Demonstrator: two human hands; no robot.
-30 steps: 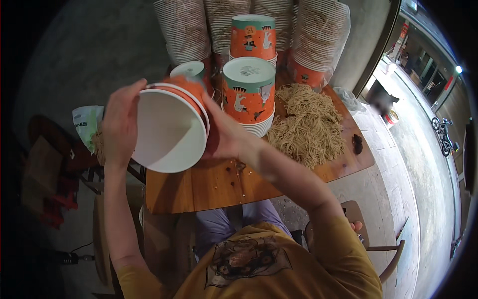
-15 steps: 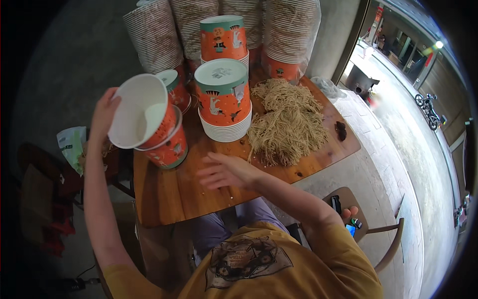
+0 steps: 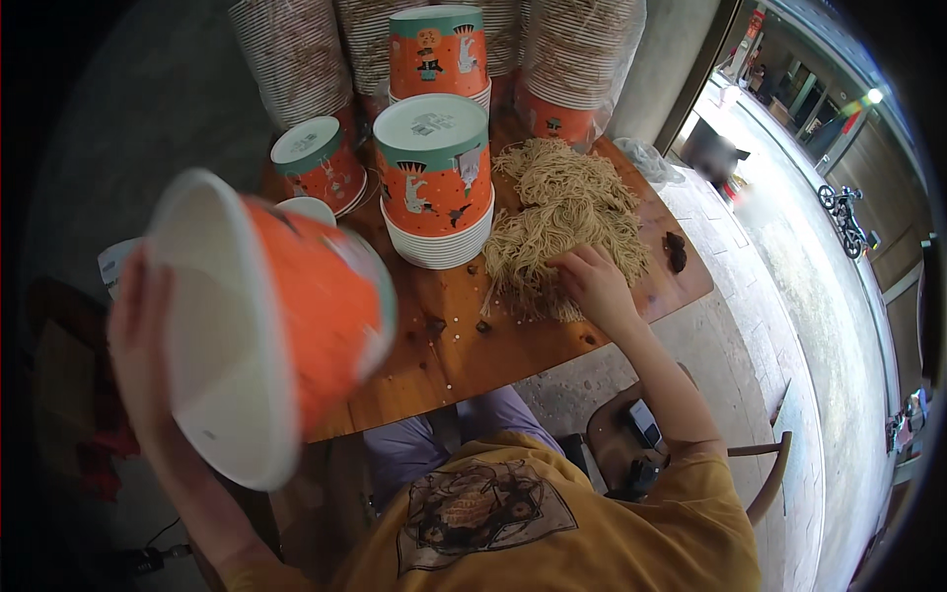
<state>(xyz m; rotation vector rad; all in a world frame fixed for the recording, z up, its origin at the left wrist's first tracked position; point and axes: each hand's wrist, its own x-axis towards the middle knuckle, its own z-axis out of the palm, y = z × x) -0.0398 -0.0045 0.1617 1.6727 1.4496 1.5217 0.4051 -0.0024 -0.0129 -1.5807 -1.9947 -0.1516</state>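
Observation:
My left hand (image 3: 138,326) grips the rim of a large orange paper bucket (image 3: 321,296) with a green band at its base. The bucket is tipped on its side, its white mouth toward the left, and is blurred by motion. At the front of a pile of tan cords (image 3: 567,222), my right hand (image 3: 597,286) has its fingers closed on some strands. Beside the pile stands an upside-down stack of orange buckets (image 3: 434,192). Another upside-down bucket (image 3: 321,168) sits farther left; a white round surface (image 3: 308,209) shows partly behind the held bucket.
Tall bagged stacks of paper buckets (image 3: 582,49) line the back, with another orange stack (image 3: 439,54) before them. Dark scraps (image 3: 676,252) lie on the wooden table (image 3: 424,370). A wooden chair (image 3: 612,424) carrying small devices stands at the right, near a doorway onto a street.
My left hand has brought the bucket nearer and turned it onto its side, away from the bucket beneath. My right hand has moved right, from over the table to the cord pile.

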